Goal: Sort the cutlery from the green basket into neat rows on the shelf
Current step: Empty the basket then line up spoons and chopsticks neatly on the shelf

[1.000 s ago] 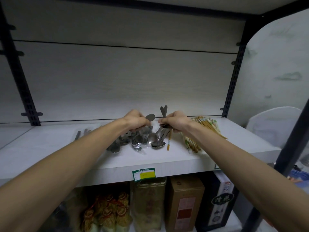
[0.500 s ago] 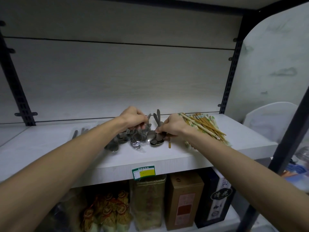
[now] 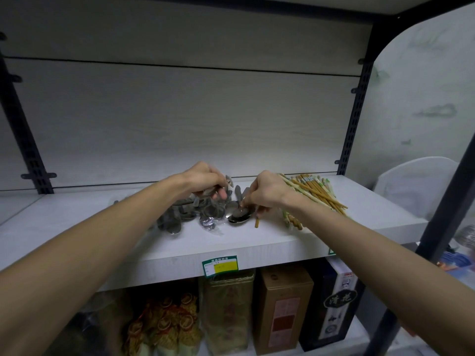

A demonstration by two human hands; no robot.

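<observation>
Both my arms reach onto the white shelf (image 3: 257, 242). My left hand (image 3: 203, 179) grips a bunch of metal spoons (image 3: 185, 214) whose bowls fan out toward the shelf's front. My right hand (image 3: 267, 190) pinches the handles of two or three spoons, and their stacked bowls (image 3: 239, 215) rest on the shelf beside the left pile. A single brown chopstick (image 3: 256, 222) lies just right of those bowls. A heap of wooden and pale chopsticks (image 3: 316, 199) sits under and behind my right wrist. No green basket is in view.
Black slotted uprights (image 3: 356, 119) frame the shelf; its back panel is pale wood. A green and yellow price label (image 3: 220, 264) hangs on the front edge. Boxes (image 3: 282, 304) and packaged goods fill the shelf below. A white chair (image 3: 416, 186) stands at the right.
My right hand has lowered its spoons from a raised, tilted hold until their bowls lie flat on the shelf. My left hand has stayed on its spoon bunch. The camera has moved closer.
</observation>
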